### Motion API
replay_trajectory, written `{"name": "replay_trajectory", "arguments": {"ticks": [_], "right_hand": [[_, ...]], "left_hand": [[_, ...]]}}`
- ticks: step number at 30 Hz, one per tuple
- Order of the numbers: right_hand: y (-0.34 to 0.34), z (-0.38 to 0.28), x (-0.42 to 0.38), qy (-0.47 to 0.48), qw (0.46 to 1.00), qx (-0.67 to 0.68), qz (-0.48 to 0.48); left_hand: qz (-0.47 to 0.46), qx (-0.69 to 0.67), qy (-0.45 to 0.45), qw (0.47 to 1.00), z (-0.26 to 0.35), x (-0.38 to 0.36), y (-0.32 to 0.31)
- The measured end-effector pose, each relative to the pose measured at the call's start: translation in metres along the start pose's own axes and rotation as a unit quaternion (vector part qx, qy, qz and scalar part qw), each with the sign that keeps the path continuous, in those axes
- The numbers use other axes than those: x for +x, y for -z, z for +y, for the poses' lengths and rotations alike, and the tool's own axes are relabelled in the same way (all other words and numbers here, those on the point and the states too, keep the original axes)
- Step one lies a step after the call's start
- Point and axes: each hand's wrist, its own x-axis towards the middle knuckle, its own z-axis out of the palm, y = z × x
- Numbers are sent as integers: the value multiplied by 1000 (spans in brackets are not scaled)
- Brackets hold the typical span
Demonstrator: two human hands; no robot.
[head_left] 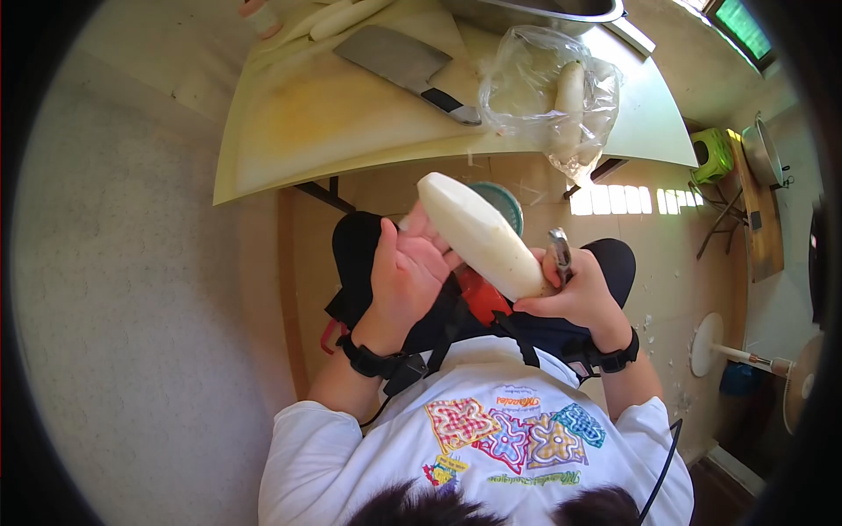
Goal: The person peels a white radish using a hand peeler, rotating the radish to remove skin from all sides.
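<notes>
A thick white radish (487, 238) slants across my lap, its far end raised toward the table. My right hand (579, 294) grips its near end and also holds a metal-ended peeler (560, 254) that sticks up between thumb and fingers. My left hand (412, 263) is open, palm up, beside the radish's far half, and some of its fingers pass behind the radish. A teal basket (500, 203) stands on the floor beyond it, partly covered by the radish. Something red (482, 296) shows between my knees.
On the table (368, 158) lie a cleaver (399, 66), more peeled white radishes (346, 16) and a clear plastic bag (522, 83) with radishes inside. A metal basin (535, 10) stands at the back. To the right are a fan (745, 355) and a green stool (712, 155).
</notes>
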Motion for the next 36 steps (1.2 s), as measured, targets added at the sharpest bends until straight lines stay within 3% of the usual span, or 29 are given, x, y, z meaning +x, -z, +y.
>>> {"name": "replay_trajectory", "arguments": {"ticks": [1, 2, 4, 5, 9, 11, 12, 13, 15, 17, 18, 21, 23, 26, 28, 29, 31, 32, 33, 36], "right_hand": [[4, 0, -2, 1, 1000, 0, 1], [9, 1, -4, 23, 999, -28, 17], [9, -3, -3, 83, 994, -52, 55], [10, -7, -5, 86, 993, -53, 56], [21, -21, -10, 69, 987, -140, 37], [22, -28, -11, 69, 984, -165, 16], [22, -34, -10, 95, 977, -191, -21], [23, -37, -9, 119, 967, -216, -58], [23, -37, -5, 141, 960, -218, -102], [19, -44, 0, 169, 934, -259, -180], [17, -47, 2, 165, 920, -288, -208], [21, -44, 13, 156, 902, -325, -237], [23, -29, 22, 248, 896, -337, -148], [25, -18, 28, 295, 882, -359, -84], [19, -9, 20, 254, 915, -309, 40], [14, -8, 12, 254, 916, -307, 34], [4, -7, -4, 65, 987, -132, 64], [1, 6, -9, 106, 987, -109, 53], [-1, 7, -19, 31, 996, -80, 24], [-15, 12, -35, -29, 999, -28, -10]], "left_hand": [[-1, 1, 0, 1000, 9, 3, 21], [32, 120, 19, 992, 19, 6, 59], [139, 296, 31, 944, 23, 10, 63], [137, 298, 29, 944, 19, 11, 66], [72, 523, -99, 843, -2, 18, 71], [123, 292, 54, 947, 15, 17, 46], [60, 327, 112, 936, 22, 18, 36], [35, 212, 230, 949, 26, 24, 29], [-13, 41, 432, 901, 18, 19, 7], [-144, -12, 512, 847, -6, 7, 4], [-140, 160, 490, 846, 0, -3, -11], [-56, 187, 469, 861, -11, -13, 4], [-34, 184, 446, 875, -14, -15, 8], [9, 129, 355, 926, -17, -19, 12], [1, 75, 322, 944, -19, -15, 16], [-11, 25, 294, 955, -20, -13, 19], [34, 18, 249, 968, -24, -8, 22], [74, 14, 206, 976, -25, -5, 24], [78, 11, 207, 975, -25, -3, 28], [132, 57, 202, 969, -26, -5, 38]]}}
